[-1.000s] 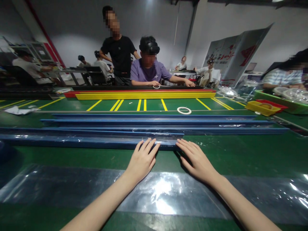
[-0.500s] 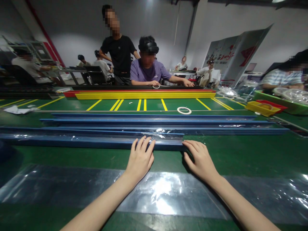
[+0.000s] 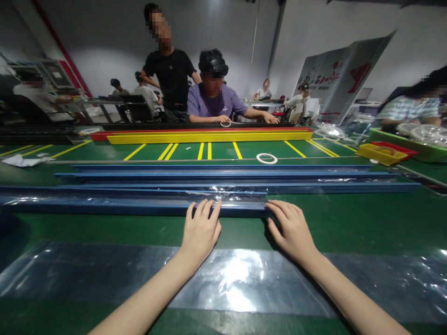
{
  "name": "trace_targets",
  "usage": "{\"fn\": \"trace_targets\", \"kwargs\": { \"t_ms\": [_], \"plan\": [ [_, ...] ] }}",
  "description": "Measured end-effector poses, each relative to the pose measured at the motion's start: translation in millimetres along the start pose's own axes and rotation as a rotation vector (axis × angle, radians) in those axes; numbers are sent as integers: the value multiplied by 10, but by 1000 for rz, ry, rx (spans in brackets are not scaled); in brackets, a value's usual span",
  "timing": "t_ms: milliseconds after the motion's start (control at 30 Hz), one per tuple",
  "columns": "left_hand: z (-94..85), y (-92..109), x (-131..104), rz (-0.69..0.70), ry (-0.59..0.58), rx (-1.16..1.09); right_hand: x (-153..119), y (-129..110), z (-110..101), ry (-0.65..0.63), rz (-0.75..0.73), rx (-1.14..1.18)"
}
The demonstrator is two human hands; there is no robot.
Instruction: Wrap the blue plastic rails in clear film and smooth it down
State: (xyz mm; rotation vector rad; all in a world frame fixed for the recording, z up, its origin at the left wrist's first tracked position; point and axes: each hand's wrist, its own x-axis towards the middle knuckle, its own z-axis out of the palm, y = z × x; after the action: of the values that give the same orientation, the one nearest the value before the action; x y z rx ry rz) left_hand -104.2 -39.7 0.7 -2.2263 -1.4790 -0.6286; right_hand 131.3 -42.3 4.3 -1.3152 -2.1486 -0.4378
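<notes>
A long blue channel strip with clear film inside it lies across the green table. My left hand rests on its near edge with the fingers stretched forward over the rim. At the strip's right end, my right hand touches the corner with its fingertips, the thumb held apart below. Neither hand is wrapped round the strip. Beneath my forearms a wide sheet of clear plastic film lies flat and shiny on the table.
Behind the strip lie several more blue channels. Beyond them are a white tape ring, a yellow channel and a yellow tray. Across the table sits a person in a purple shirt, with another person standing behind.
My left hand has slid slightly left along the strip's near edge. My right hand stays at the strip's right end, almost unmoved. The view has shifted a little.
</notes>
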Motion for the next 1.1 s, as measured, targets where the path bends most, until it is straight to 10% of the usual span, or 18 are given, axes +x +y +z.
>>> {"fn": "trace_targets", "kwargs": {
  "t_ms": [467, 800, 1100],
  "plan": [
    [6, -23, 7, 168, -27, -104, -1, -15, -10, -184, -154, 98],
    [-11, 2, -1, -10, 19, -12, 1, 11, 9, 24, 64, 16],
    [-4, -13, 3, 163, -4, -90, 2, -2, 3, -52, -51, 97]
  ]
}}
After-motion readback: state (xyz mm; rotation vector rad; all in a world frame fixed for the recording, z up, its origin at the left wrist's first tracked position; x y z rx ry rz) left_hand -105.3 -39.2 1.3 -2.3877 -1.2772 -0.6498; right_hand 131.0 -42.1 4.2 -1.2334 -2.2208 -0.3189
